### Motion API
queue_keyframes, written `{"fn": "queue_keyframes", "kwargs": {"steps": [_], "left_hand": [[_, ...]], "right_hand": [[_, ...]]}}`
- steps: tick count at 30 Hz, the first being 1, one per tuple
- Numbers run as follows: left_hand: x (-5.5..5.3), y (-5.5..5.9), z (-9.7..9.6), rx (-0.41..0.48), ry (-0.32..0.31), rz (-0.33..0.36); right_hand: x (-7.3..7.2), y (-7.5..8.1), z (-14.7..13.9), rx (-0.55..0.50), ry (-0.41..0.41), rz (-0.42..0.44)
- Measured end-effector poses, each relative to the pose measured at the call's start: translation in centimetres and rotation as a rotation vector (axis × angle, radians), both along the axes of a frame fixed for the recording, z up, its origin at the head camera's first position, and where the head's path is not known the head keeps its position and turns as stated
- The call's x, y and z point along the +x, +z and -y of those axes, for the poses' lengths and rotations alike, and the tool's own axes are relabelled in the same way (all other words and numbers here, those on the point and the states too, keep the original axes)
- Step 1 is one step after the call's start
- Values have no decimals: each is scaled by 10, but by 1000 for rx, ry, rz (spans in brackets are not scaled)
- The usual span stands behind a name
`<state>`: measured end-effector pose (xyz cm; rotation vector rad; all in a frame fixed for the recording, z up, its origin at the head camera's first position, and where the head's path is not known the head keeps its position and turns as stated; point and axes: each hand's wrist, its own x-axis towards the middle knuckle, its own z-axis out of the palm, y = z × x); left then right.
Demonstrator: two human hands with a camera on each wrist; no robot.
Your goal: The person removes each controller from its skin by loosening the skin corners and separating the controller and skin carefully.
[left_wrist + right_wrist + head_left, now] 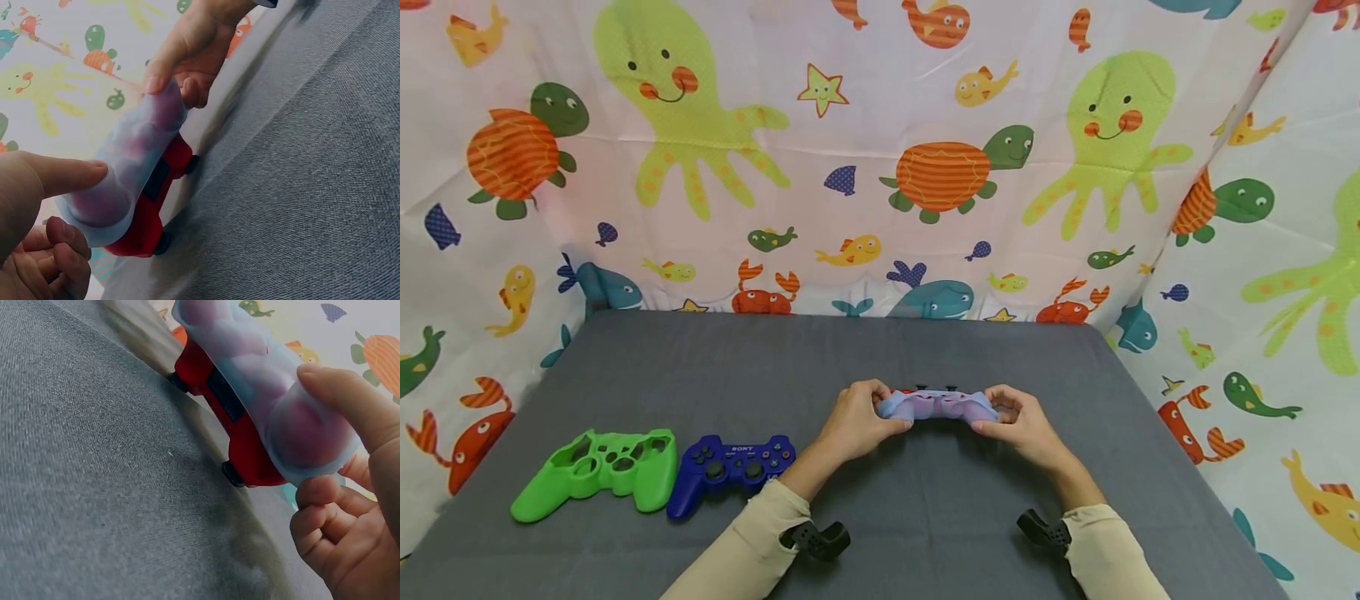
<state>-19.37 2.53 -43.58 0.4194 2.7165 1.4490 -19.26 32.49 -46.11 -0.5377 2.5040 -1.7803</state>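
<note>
Both hands hold a red game controller [145,228] over the grey-covered table. A translucent pale-blue silicone cover [936,406] lies over its grips and underside; the red body and its black thumbsticks show beyond the cover's edge in both wrist views. My left hand [859,421] pinches the left end, its thumb pressed on the cover. At the other end my right hand [1024,425] pinches a grip between thumb and curled fingers. The right wrist view shows that thumb on the cover [306,425]. How far the cover is fitted on the hidden side I cannot tell.
Left of the hands, a green silicone controller cover [655,479] lies beside a blue controller [730,461] marked SONY on the grey tablecloth [940,517]. A curtain [865,192] printed with sea animals hangs behind and along both sides.
</note>
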Motion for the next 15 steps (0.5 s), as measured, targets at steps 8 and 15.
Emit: {"fn": "queue_keyframes", "kwargs": {"steps": [8, 15], "left_hand": [[0, 3, 2, -12, 7, -5], [2, 4, 2, -39, -3, -17]], "right_hand": [[1, 2, 3, -15, -6, 12], [3, 3, 0, -8, -1, 15]]}}
